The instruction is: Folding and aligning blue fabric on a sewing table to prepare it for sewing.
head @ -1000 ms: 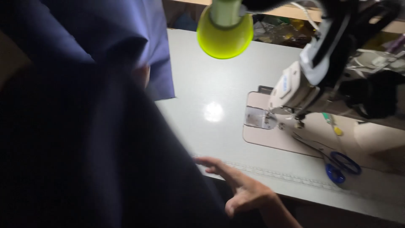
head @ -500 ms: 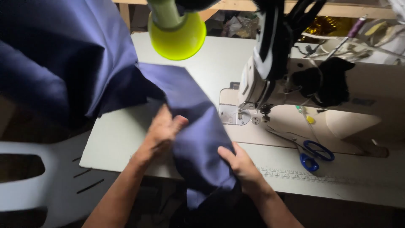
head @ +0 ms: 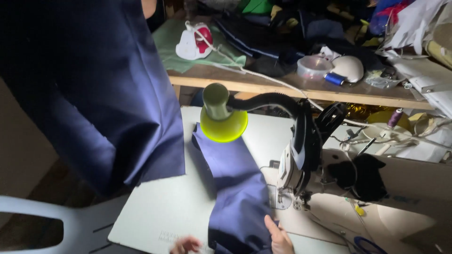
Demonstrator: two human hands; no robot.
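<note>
Hands at the near edge, cloth strip running away toward the lamp.

Lay flat on the worktop (head: 155, 211): navy cloth (head: 235, 193), long axis front to back, just left of the sewing machine (head: 301, 164). Right hand (head: 280, 235) pressed flat on its near right edge, fingers together; left hand (head: 186, 244) curled just left of it, grip unclear. Lamp (head: 221, 117) overhead.

Lamp (head: 223, 123), sewing machine (head: 301, 160) crowd table (head: 160, 211), seemingly.

Only the bare right hand (head: 281, 239) and the fingertips of the bare left hand (head: 185, 244) show beside the sewing machine (head: 301, 164), with no sleeve, ring or glove visible
</note>
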